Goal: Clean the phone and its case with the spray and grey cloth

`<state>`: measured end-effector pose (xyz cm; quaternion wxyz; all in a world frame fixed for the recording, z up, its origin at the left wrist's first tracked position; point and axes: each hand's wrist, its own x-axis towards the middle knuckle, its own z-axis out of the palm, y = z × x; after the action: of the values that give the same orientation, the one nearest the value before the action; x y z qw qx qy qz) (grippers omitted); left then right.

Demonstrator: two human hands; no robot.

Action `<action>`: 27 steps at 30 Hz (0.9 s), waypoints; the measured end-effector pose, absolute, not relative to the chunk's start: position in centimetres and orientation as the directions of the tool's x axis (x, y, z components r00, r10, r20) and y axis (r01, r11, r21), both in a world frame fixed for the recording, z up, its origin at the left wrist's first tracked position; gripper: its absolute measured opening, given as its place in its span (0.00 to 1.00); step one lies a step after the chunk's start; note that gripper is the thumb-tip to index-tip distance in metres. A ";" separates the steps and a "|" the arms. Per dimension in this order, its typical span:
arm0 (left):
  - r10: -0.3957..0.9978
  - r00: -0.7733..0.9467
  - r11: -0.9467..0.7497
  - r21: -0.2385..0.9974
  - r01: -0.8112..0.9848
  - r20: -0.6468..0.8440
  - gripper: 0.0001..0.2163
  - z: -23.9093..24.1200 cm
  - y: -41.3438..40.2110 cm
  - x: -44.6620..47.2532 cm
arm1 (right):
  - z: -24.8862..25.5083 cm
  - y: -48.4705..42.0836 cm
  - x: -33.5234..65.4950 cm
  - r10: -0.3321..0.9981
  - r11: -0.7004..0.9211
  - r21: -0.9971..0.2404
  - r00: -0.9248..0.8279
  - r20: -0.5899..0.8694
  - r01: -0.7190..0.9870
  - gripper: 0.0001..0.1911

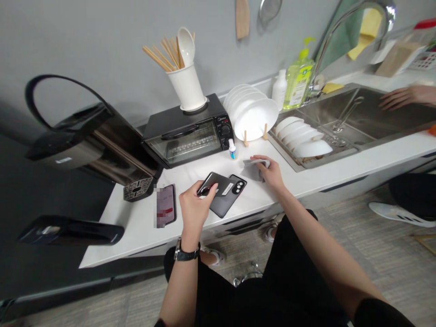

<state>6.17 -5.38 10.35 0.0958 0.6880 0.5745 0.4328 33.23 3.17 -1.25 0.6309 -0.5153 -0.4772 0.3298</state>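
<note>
- our left hand is curled nearly shut, its fingers wrapped round a dark glossy flat piece; the fingers cover part of it, so we cannot say exactly what it is
- a wristwatch with a dark strap sits on that wrist
- the dark glossy flat piece touches a dark grey phone, which lies back up on the white countertop, showing its camera lenses and a white sticker; we cannot tell whether the two are joined
- our right hand is half closed, its fingers pressing a grey cloth against the counter just beside the phone
- a second phone lies to the left of our hands, screen up and lit, its display blurred
- a small bottle with a blue label stands between the cloth and a black toaster oven
- on the oven, a white utensil holder carries wooden chopsticks and a white spoon
- a black cooker stands open at the far left
- white plates stand in a wooden rack, and white bowls sit in a rack at the steel sink
- another person's hand reaches in over the sink
</note>
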 end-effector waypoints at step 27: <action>0.901 0.165 -0.394 0.601 0.695 0.401 0.07 3.3 -2.8 7.9 | 8.1 -3.8 24.3 0.722 0.641 -0.589 -0.129 0.679 0.492 0.19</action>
<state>7.94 -2.85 3.27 0.1405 0.7501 0.5321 0.3667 24.30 -3.78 8.05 0.5184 -0.4086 -0.7430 0.1111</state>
